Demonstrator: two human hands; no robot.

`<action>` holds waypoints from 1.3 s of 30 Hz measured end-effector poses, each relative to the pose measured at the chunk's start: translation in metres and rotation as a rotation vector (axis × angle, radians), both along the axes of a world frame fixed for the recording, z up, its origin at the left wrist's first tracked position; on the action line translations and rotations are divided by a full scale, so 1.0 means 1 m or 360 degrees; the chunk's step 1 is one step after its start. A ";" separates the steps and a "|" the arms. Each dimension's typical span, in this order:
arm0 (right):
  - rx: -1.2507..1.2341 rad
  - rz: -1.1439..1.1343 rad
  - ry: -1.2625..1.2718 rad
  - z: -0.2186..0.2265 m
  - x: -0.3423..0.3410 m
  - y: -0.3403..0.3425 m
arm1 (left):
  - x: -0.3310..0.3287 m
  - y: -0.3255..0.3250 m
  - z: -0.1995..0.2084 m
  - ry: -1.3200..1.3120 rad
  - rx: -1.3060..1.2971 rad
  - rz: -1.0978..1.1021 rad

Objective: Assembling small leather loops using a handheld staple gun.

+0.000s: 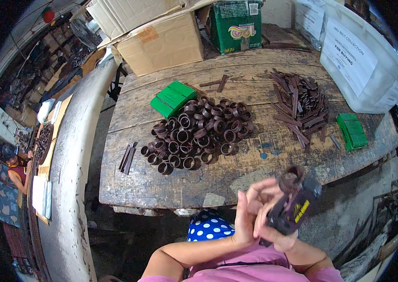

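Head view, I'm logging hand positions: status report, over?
Right hand gripping black stapler. Left hand beside it, contact unclear. Brown ring at stapler's nose. Ring pile on table, apart from hands, not in the way.

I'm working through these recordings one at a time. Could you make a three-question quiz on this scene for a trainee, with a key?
1. Multiple choice: which hand grips the black tool?
A) the left alone
B) the right
C) neither

2. True or false: the large heap of loose brown strips lies to the left of the pile of brown rings.

3. Fill in the blank: the small box at the far left edge of the ring pile is ____ in colour.

Key:
1. B; the right hand is wrapped around it.
2. False; the heap lies to the right of the rings.
3. Green.
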State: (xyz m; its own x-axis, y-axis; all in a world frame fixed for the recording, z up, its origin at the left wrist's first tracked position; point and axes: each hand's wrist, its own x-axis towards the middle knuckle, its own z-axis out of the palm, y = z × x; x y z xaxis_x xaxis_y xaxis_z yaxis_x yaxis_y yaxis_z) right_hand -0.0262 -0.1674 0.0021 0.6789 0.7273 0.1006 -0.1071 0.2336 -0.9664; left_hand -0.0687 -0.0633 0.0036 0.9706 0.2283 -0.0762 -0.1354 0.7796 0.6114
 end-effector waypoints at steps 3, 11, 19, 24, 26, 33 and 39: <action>-0.0118 -0.0015 0.0451 0.025 0.010 0.011 | 0.020 0.014 -0.027 -0.0303 0.0648 0.0302; -0.0191 0.0086 0.0759 0.011 0.014 -0.006 | 0.035 0.053 0.000 -0.0190 0.1219 0.0093; -0.0210 0.0151 0.0935 0.006 0.012 -0.035 | 0.073 0.145 -0.001 -0.0074 0.2485 0.1096; -0.0167 -0.0178 0.0888 -0.004 0.012 -0.055 | 0.090 0.199 -0.016 0.0357 0.3123 0.1124; -0.0072 -0.0257 0.0889 -0.009 0.015 -0.057 | 0.093 0.210 -0.022 0.0468 0.3267 0.0962; -0.0041 -0.0396 0.0858 -0.012 0.025 -0.060 | 0.102 0.201 -0.005 0.0283 0.3165 0.1068; -0.0139 -0.0586 0.0639 -0.027 0.046 -0.059 | 0.134 0.234 -0.002 0.0050 0.3160 0.0958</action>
State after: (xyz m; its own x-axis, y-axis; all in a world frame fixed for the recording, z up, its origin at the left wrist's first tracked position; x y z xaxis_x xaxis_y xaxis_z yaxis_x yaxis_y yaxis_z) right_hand 0.0202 -0.2261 -0.0251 0.8625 0.4288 -0.2688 -0.3978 0.2459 -0.8839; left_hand 0.0653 0.1708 0.0014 0.7639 0.2203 0.6066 -0.0400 -0.9220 0.3852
